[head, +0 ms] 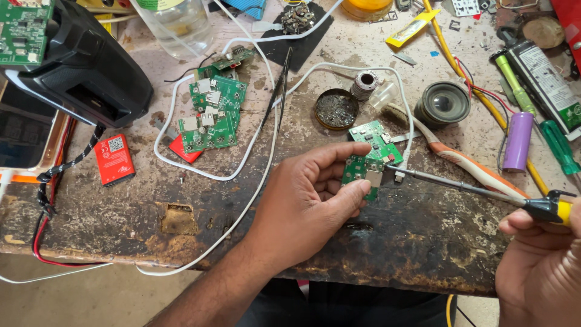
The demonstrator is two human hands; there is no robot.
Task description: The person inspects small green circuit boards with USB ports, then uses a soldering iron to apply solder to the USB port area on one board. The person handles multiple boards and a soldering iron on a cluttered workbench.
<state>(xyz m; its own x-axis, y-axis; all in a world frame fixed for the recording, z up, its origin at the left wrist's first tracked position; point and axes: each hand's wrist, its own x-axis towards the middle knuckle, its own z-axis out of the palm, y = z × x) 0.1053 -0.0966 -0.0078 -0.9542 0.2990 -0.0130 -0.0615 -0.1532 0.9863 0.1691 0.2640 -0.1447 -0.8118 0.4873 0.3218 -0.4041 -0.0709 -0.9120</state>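
My left hand (308,203) pinches a small green circuit board (365,171) between thumb and fingers, just above the worn wooden bench. My right hand (541,266) at the lower right grips the yellow-and-black handle of a soldering iron (548,208). Its thin metal shaft runs left, and its tip (390,168) touches the right edge of the held board. A second green board (376,136) lies directly behind the held one, next to a white cable plug (400,176).
More green boards (212,115) lie at centre left over a white cable (257,145). A round tin (336,109), solder spool (364,83), small speaker (443,103), toothbrush (469,166), purple cell (518,140), green screwdrivers (558,145), red battery (114,158) and black speaker case (85,66) crowd the bench (417,242).
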